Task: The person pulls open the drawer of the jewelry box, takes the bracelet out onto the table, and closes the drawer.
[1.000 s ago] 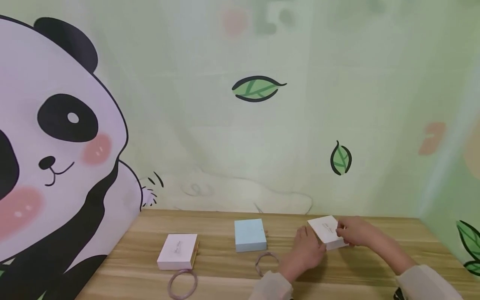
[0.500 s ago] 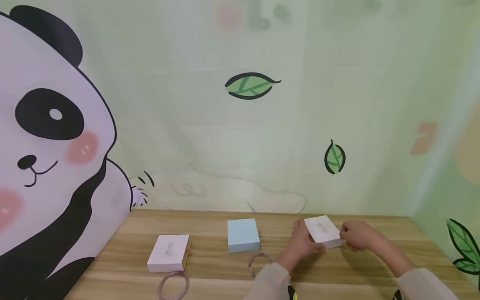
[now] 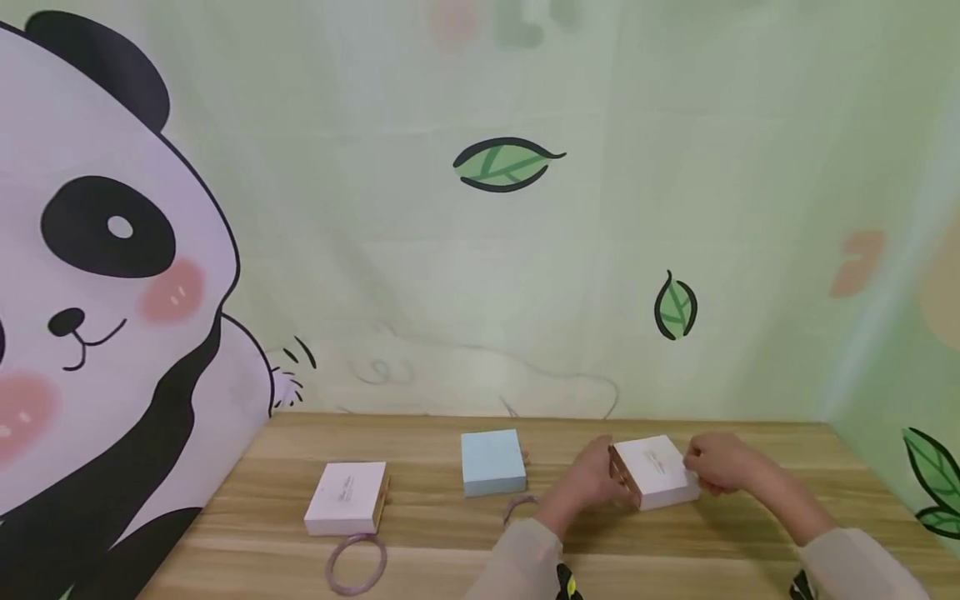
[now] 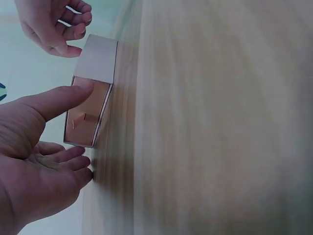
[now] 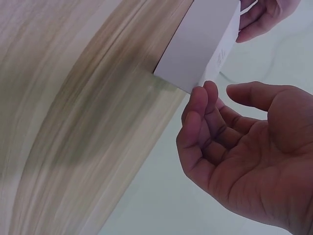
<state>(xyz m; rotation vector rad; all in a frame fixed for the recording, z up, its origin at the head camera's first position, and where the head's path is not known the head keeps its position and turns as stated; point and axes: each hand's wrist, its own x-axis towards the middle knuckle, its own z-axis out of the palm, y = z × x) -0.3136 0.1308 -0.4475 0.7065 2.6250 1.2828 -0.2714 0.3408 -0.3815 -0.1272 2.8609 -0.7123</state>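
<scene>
A small white box [image 3: 658,472] with faint lettering on top sits on the wooden table at the right. Its brown end face [image 4: 90,112], with a small ribbon tab [image 4: 78,119], is turned toward my left hand [image 3: 592,477]. That hand's thumb reaches straight across the brown face, and its loosely bent fingers lie by the lower corner; nothing is visibly pinched. My right hand [image 3: 723,462] is at the opposite end, its relaxed, bent fingertips [image 5: 210,90] at the box's corner. Whether they touch it is hard to tell. Its thumb stands apart from the fingers.
A light blue box [image 3: 492,463] stands at mid-table, with a purple ring [image 3: 517,505] in front, partly covered by the left arm. Further left is another white box [image 3: 347,497] with a second purple ring [image 3: 357,565] before it. A panda-printed cloth hangs behind.
The white box has turned, so its brown end now shows on the left. My left hand has eased off its side toward that end. My right hand has loosened from the top corner.
</scene>
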